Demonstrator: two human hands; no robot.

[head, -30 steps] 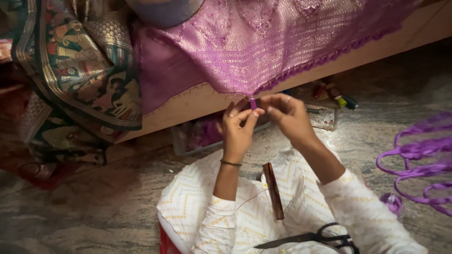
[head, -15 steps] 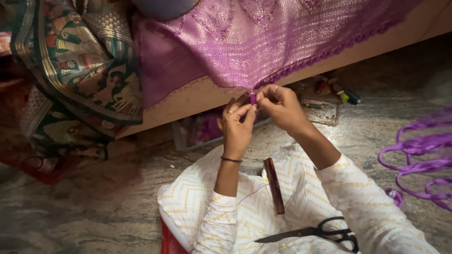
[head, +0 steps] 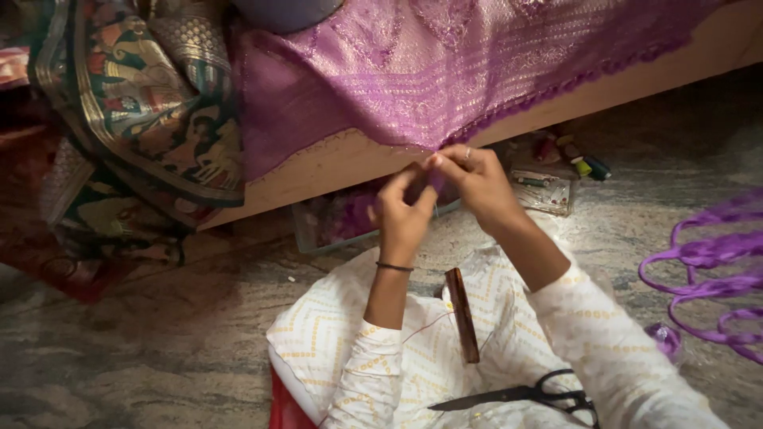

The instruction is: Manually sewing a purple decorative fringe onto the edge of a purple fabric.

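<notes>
At far left, a dark patterned cloth [head: 151, 127] hung in folds over the end of the wooden ledge [head: 318, 171], down toward the stone floor [head: 143, 334]. Beside it, the purple brocade fabric [head: 445, 71] lay spread over the ledge, its fringed edge running along the wood on a slant that rose to your right.

Your left hand [head: 401, 218] was raised at that edge, fingers curled and pinched closed on a small bit of purple fringe. Your right hand [head: 477, 183] met it from the other side, thumb and forefinger closed on the same bit, a ring on one finger. The fringe lay between the two sets of fingertips, just above them; both hands were equally near, touching at the tips. Whether a thread or needle was in the pinch you could not tell.

On your lap lay a brown stick-like tool [head: 462, 314], its long axis pointing away from you, and black scissors [head: 524, 393] lying across. Thread spools [head: 584, 163] sat under the ledge; purple ribbon loops [head: 715, 270] lay at far right.

Against the frame a second earlier, both hands had shifted slightly up toward the hem, and the pinch was unchanged.
</notes>
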